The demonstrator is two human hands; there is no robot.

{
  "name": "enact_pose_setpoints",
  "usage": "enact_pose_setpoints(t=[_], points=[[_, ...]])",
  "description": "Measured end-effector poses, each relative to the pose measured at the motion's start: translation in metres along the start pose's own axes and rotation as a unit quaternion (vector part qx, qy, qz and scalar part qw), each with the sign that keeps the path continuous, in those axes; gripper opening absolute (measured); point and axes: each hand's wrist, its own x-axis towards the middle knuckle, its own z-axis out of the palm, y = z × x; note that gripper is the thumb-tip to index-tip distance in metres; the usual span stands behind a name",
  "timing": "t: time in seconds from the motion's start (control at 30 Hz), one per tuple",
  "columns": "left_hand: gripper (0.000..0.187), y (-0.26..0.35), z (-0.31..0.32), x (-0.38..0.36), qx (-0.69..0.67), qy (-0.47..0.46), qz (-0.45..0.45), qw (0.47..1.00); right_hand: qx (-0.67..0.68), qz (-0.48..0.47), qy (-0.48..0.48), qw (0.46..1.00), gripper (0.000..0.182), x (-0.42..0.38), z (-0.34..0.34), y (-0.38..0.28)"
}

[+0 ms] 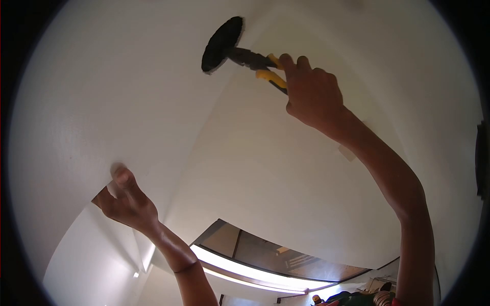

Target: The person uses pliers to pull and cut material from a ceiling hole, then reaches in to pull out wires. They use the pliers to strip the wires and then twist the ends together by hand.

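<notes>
My right hand is closed round the yellow and black handles of a pair of pliers. The dark jaws of the pliers reach the edge of a round black hole in the pale panel. Lower left, my left hand is at the panel's lower edge, with its thumb and a finger raised apart against the pale surface. Its other fingers are partly hidden at that edge.
Below the middle is a dark-framed opening with a bright light strip along it. Several coloured items show at the bottom right. A dark object stands at the right edge.
</notes>
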Motion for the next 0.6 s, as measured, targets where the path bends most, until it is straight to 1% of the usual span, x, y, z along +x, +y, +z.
enact_pose_setpoints(t=[0.03,0.1,0.13,0.17,0.2,0.23,0.27,0.3,0.33,0.37,0.43,0.47,0.5,0.53,0.57,0.6], points=[[0.063,-0.001,0.001,0.000,-0.007,0.000,-0.001,1.000,-0.005,0.005,0.001,1.000,0.056,-0.002,-0.002,0.001],[0.064,-0.003,0.001,-0.001,0.002,0.001,0.002,1.000,0.090,0.031,0.001,0.995,0.055,-0.004,-0.003,0.000],[0.064,-0.004,0.002,-0.001,-0.003,0.002,0.001,1.000,0.120,0.017,0.024,0.992,0.054,-0.003,-0.001,-0.006],[0.065,-0.004,0.001,-0.001,0.008,-0.001,0.006,1.000,0.173,-0.002,0.007,0.985,0.052,0.000,-0.001,-0.011],[0.065,-0.005,0.001,-0.001,0.012,-0.003,0.007,1.000,0.283,0.030,-0.085,0.955,0.049,0.003,0.000,-0.016],[0.065,-0.006,0.001,-0.001,0.016,-0.006,0.009,1.000,0.387,0.062,-0.174,0.903,0.045,0.006,-0.007,-0.022],[0.066,-0.006,0.001,-0.002,0.007,-0.008,0.000,1.000,0.385,0.063,-0.174,0.904,0.045,0.007,-0.005,-0.023],[0.067,-0.006,0.001,-0.002,-0.001,-0.011,-0.008,1.000,0.566,0.101,-0.253,0.779,0.045,0.007,0.000,-0.023],[0.067,-0.005,0.001,-0.002,-0.003,-0.012,-0.008,1.000,0.715,0.134,-0.316,0.609,0.045,0.007,0.004,-0.022],[0.067,-0.004,0.001,-0.002,-0.002,-0.012,-0.011,1.000,0.715,0.135,-0.315,0.610,0.045,0.008,0.006,-0.017],[0.067,-0.004,0.000,-0.002,-0.002,-0.013,-0.014,1.000,0.832,0.159,-0.275,0.455,0.032,0.008,0.003,-0.004],[0.068,-0.005,-0.002,-0.001,0.020,-0.016,0.001,1.000,0.818,0.160,-0.245,0.495,0.038,0.006,-0.004,0.001],[0.068,-0.006,-0.001,0.000,0.040,-0.018,0.016,0.999,0.818,0.161,-0.243,0.497,0.038,0.003,-0.007,0.003],[0.068,-0.004,0.001,0.000,0.037,-0.014,0.012,0.999,0.748,0.138,-0.198,0.618,0.043,0.001,-0.013,0.004],[0.068,-0.001,0.001,0.001,0.041,-0.014,0.004,0.999,0.663,0.114,-0.153,0.724,0.049,0.000,-0.014,0.004],[0.069,0.000,0.001,-0.001,0.048,-0.014,-0.004,0.999,0.522,0.096,-0.094,0.843,0.051,0.002,0.000,0.004]])
